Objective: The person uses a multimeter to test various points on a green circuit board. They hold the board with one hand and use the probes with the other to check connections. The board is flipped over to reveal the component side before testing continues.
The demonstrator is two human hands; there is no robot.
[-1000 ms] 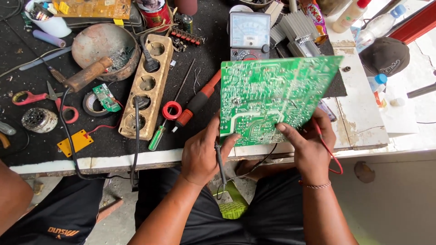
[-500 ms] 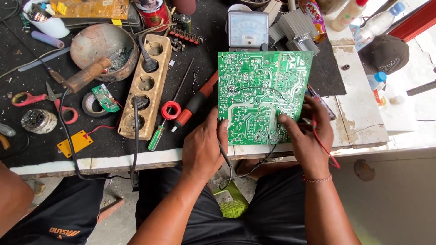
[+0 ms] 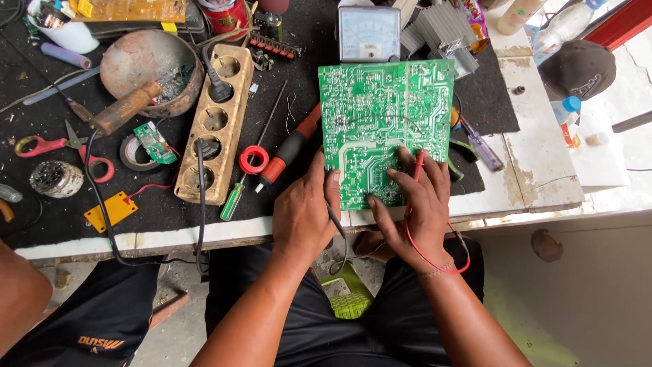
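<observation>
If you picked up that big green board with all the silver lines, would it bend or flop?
Probably not. The green circuit board looks like a flat, stiff sheet, and its far part shows no sag while the left hand and right hand rest on its near edge. It seems thin, so likely light. Its fine solder traces suggest it is fragile.

A person seen from above, from their own head down to their lap. Both forearms are bare, with no sleeves showing down to the bottom of the view. The left hand (image 3: 307,216) wears no ring, watch or band. The right hand (image 3: 414,204) is also without rings, and a thin bracelet (image 3: 435,273) of small pale beads circles the right wrist. The fingernails are short and plain. Over the lap the person wears dark black shorts (image 3: 326,326) of a smooth fabric, with soft folds running across both thighs
</observation>
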